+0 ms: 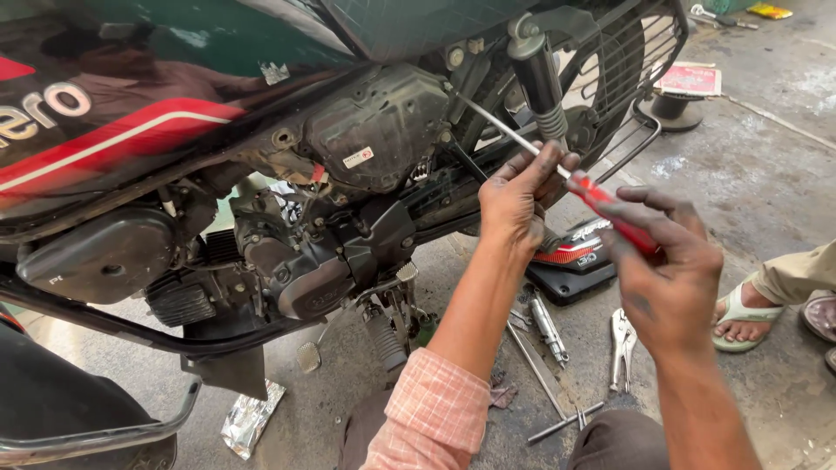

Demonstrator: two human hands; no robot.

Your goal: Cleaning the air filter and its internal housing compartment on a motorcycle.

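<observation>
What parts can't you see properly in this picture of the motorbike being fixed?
Head view only:
- Screwdriver tip: hidden against the black side box, so the screw cannot be seen.
- Red handle: mostly covered by the right hand.
- Shaft middle: wrapped by the left hand.
- Motorcycle: cut off by the top and left edges.
- Sandalled foot: its owner is outside the right edge.

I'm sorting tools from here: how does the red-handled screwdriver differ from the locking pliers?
The red-handled screwdriver is in use, gripped by the right hand and steadied on its shaft by the left hand; the locking pliers lie untouched on the concrete floor. The screwdriver has a red handle and one long shaft angled up at the motorcycle; the pliers are bare metal with two handles. Both are hand tools.
</observation>
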